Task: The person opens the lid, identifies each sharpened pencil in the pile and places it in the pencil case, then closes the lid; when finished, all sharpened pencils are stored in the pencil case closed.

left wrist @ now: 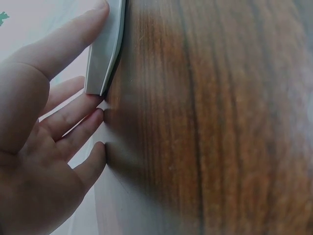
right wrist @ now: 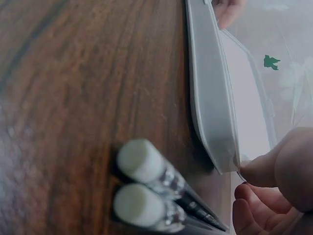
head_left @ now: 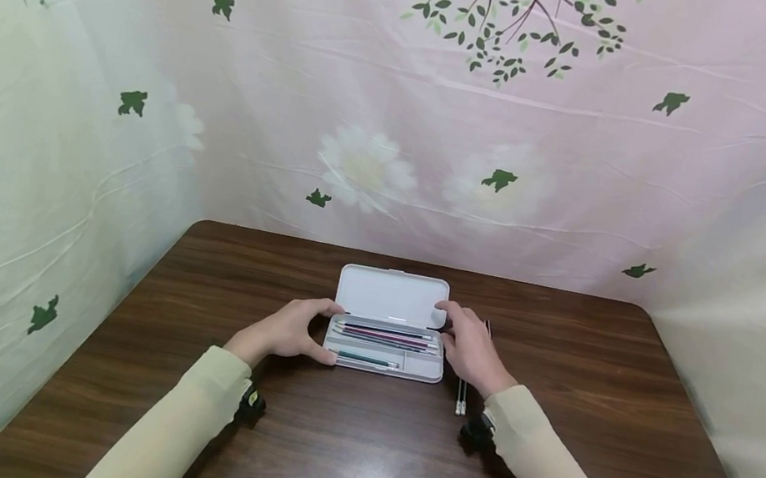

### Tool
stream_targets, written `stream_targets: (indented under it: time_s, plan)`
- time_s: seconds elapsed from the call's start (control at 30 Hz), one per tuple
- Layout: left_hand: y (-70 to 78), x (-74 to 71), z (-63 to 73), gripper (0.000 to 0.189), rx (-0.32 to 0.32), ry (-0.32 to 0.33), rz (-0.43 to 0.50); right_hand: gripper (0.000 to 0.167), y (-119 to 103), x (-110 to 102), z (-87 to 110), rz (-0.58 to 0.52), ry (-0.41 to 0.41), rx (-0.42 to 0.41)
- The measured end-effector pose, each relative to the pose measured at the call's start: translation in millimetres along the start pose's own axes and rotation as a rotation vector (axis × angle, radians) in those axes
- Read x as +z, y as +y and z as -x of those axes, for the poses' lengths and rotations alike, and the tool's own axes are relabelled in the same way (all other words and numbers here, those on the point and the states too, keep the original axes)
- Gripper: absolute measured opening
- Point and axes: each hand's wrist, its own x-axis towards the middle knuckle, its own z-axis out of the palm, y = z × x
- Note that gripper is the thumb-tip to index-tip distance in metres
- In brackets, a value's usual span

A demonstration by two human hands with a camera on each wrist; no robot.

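Observation:
A white pencil case (head_left: 379, 371) lies with its lid (head_left: 389, 295) raised behind it. Several pencils (head_left: 385, 338) lie in the back compartment, and a dark green pencil (head_left: 366, 360) is in the front one. My left hand (head_left: 288, 327) holds the case's left end, thumb at the front corner and fingers at the side and back. At the right end, my right hand (head_left: 473, 351) has its index finger on the lid's right edge and its thumb by the tray's corner. In the right wrist view, the thumb (right wrist: 264, 171) meets the case's corner, with curled fingers beside it.
Two dark pencils with white erasers (right wrist: 142, 159) lie on the brown wooden table (head_left: 347, 453) right of the case, partly under my right hand and wrist. A patterned cloth (head_left: 405, 107) hangs behind the table and along its sides.

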Motion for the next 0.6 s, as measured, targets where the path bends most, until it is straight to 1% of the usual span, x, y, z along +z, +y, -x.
stream_targets:
  time_s: [0.07, 0.27, 0.33, 0.4, 0.47, 0.6]
  plan:
    - [-0.1, 0.4, -0.4, 0.084, -0.002, 0.002, 0.009, 0.059, -0.4, 0.3, -0.3, -0.009, 0.012, 0.003]
    - [-0.4, 1.1, 0.1, 0.087, -0.013, 0.013, 0.037, 0.093, -0.7, 1.7, -0.5, -0.038, 0.041, 0.03]
    - [-0.4, 1.0, 0.5, 0.088, -0.015, 0.02, 0.049, 0.101, -1.1, 1.7, -0.5, -0.049, 0.049, 0.041]
    - [-0.4, 1.1, 0.5, 0.094, -0.019, 0.024, 0.063, 0.103, -0.9, 1.6, -0.8, -0.047, 0.061, 0.035]
    - [-0.6, 1.2, -0.1, 0.105, -0.026, 0.029, 0.071, 0.102, -1.1, 1.5, -1.3, -0.035, 0.07, 0.026]
    - [-1.2, 1.0, -1.3, 0.124, -0.026, 0.032, 0.071, 0.095, -1.1, 1.5, -1.0, -0.03, 0.085, 0.003]
